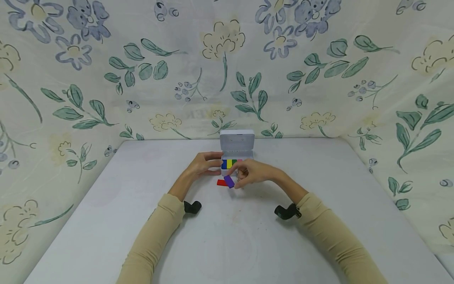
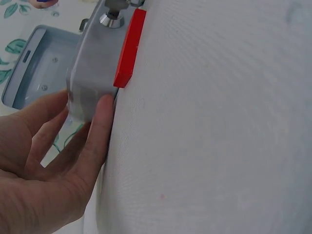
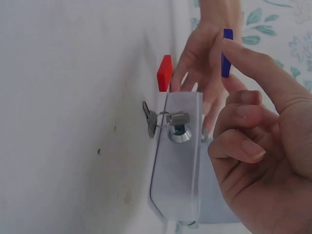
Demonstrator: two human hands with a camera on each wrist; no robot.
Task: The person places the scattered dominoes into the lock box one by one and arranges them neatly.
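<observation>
A small grey-white lockbox (image 1: 237, 141) stands with its lid raised. Blue, yellow, green and pink blocks (image 1: 229, 164) sit in a row inside it. My left hand (image 1: 203, 165) holds the box by its left end, thumb at the front and fingers farther back. Between the thumb and index finger of my right hand (image 1: 258, 171) is a purple block (image 1: 229, 181), pinched in front of the box; the other fingers curl in. A red block (image 1: 222, 183) lies on the table by the box's front. Keys (image 3: 152, 122) hang from the lock (image 3: 179, 136), seen in the right wrist view.
The box is toward the far edge of the white table (image 1: 241, 236). Behind the table rises a flower-patterned cloth (image 1: 198, 71), which also runs along both sides. Dark wrist cameras (image 1: 286, 212) are strapped at both sleeves.
</observation>
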